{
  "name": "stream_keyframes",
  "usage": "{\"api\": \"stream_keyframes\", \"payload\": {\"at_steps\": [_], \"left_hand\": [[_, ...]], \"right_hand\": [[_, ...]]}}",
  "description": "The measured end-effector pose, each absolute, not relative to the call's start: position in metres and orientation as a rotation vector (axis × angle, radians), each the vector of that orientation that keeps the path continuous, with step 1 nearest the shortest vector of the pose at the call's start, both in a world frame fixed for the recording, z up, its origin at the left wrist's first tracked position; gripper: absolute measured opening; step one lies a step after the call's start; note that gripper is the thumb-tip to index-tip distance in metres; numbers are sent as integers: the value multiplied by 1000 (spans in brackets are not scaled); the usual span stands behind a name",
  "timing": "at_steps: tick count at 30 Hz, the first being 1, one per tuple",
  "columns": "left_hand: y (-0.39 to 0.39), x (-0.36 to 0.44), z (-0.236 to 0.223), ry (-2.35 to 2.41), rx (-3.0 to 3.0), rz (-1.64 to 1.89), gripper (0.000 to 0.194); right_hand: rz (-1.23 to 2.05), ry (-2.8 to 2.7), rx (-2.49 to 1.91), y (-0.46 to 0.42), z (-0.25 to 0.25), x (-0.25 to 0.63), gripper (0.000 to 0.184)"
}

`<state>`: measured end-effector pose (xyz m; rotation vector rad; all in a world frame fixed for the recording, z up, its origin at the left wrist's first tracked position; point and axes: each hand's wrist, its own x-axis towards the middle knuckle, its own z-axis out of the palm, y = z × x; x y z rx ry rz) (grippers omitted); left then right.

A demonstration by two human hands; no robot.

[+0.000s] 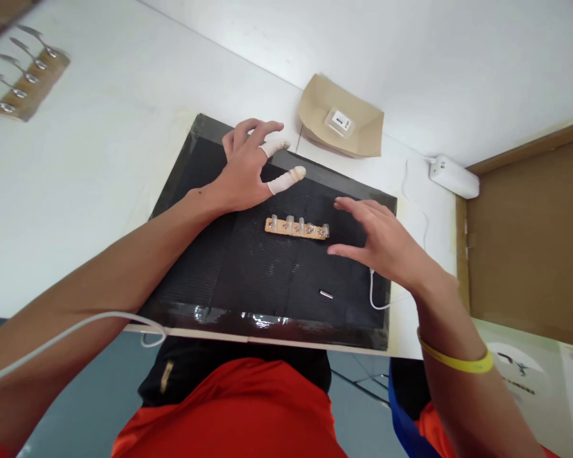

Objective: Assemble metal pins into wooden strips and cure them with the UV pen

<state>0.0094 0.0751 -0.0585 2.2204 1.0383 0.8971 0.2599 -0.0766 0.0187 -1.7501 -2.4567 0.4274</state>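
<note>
My landmark is the strip, lying on the black mat with clear pieces along it. My left hand is open, holding nothing, beyond and left of the strip; white covers sheathe its thumb and forefinger. My right hand is open and unloaded, its spread thumb and fingertips just off the strip's right end. I judge the handling thus: steady the strip by its wooden edges, press lightly, and avoid levering the clear pieces. Edges: the pin lies on the near side of the strip; the cable runs right of the pin, a snag risk. The widest mat surface extends left and nearward of the strip.
</note>
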Motion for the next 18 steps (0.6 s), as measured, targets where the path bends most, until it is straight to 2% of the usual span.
{"api": "stream_keyframes", "payload": {"at_steps": [2, 4, 9, 18], "left_hand": [[75, 9, -58, 1035, 2205, 908, 48], [76, 9, -56, 1040, 2183, 947, 41], [74, 2, -51, 1035, 2077, 1121, 33], [52, -14, -49, 1055, 2043, 1090, 54]], "right_hand": [[434, -2317, -1844, -89, 16, 259, 103], [456, -2199, -1925, -101, 11, 255, 113], [446, -2032, -1929, -123, -4, 238, 109], [463, -2190, -1717, -106, 6, 231, 111]]}}
